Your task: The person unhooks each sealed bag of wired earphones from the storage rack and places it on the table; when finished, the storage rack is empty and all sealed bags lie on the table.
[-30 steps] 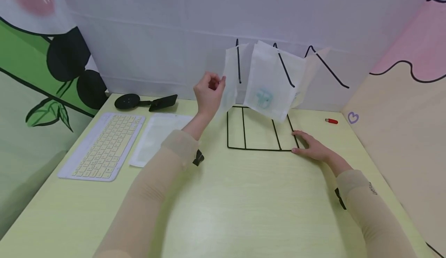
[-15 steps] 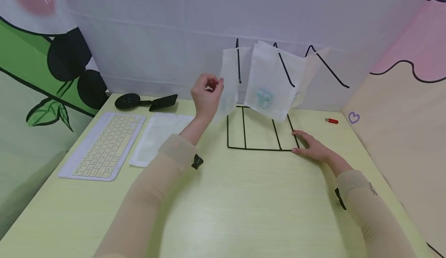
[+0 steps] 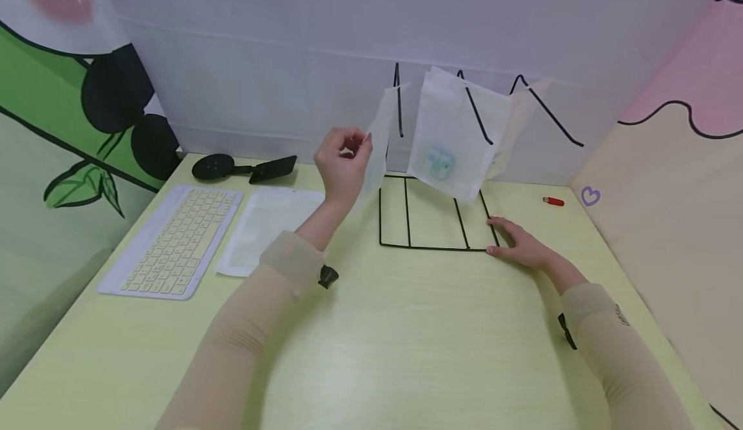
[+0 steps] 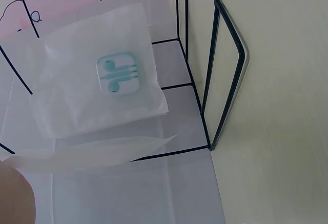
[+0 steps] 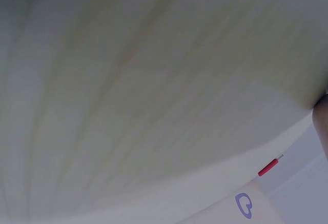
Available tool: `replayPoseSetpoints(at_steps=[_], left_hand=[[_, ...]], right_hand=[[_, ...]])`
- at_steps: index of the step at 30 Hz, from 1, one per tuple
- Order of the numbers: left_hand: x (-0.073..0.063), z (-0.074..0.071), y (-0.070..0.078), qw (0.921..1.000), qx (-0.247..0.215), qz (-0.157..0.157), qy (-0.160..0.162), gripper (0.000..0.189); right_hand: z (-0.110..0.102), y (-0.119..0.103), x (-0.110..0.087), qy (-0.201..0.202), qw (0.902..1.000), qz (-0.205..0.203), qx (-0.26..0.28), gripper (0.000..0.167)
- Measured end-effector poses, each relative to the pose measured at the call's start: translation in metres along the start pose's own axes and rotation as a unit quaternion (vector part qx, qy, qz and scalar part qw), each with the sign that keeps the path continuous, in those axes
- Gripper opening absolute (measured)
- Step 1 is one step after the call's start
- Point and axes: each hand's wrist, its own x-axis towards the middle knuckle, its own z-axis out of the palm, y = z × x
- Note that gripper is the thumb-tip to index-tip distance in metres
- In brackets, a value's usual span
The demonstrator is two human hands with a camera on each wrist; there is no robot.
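In the head view my left hand pinches the edge of a translucent white bag at the leftmost prong of a black wire rack. The left wrist view shows that bag nearly edge-on. From the middle prong hangs a second white bag; a square case of teal-looking earphones shows through it. Behind it, a paler bag hangs at the right prong. My right hand rests on the rack's right front corner, thumb and fingers spread. Its fingertips are mostly outside the right wrist view.
On the left of the table lie a white keyboard, a flat white bag and a black stand-like object with a round base. A red USB stick lies at the back right. A cloth wall stands behind.
My left hand has moved slightly left and down. The bag it pinches has shifted left and turned narrower to the head view. My right hand has stayed put.
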Motion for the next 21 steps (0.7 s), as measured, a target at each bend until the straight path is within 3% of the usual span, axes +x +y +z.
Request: replayPoseSetpoints(at_steps=[9,21], left_hand=[[-0.005,-0.004,0.011,0.9998,-0.011,-0.014,0.004,0.010],[-0.010,-0.014,0.037,0.9992,-0.023,-0.027,-0.017,0.007]], right_hand=[[0.000,0.001,-0.002,0.002,1.0000,0.000,0.003,0.076],[-0.001,-0.001,0.000,-0.003,1.0000,-0.001,0.006,0.077]])
